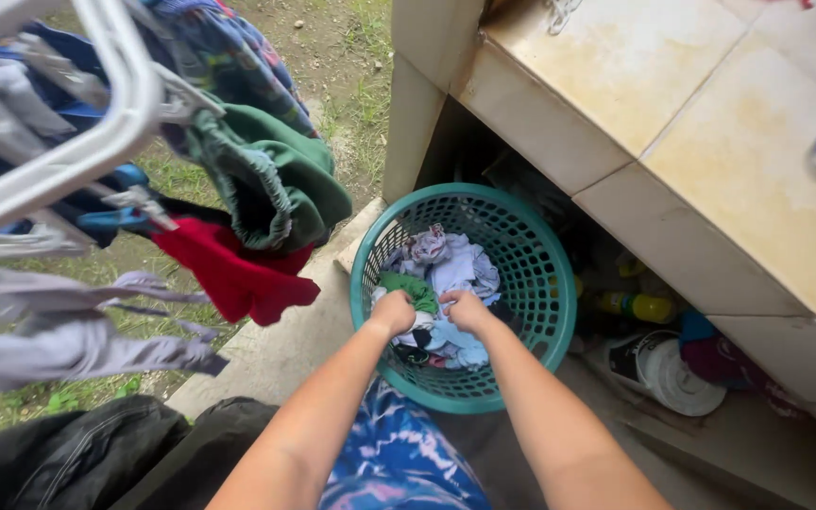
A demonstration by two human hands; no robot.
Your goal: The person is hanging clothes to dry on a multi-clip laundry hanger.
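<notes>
A round teal laundry basket (531, 255) stands on the concrete floor and holds a heap of small garments in white, pale blue, green and dark colours. Both my arms reach down into it. My left hand (394, 312) is closed on the heap beside a green piece of cloth (413, 288). My right hand (465, 309) grips the pale blue and white clothes (460, 269) close beside the left. My fingers are buried in the fabric, so which garment each hand holds is unclear.
A drying rack (96, 123) at the upper left carries a green garment (285, 179), a red one (233, 274), and grey and blue ones. A tiled counter (710, 123) runs along the right, with bottles (639, 305) and a white lid (677, 378) under it. Black cloth (87, 453) lies bottom left.
</notes>
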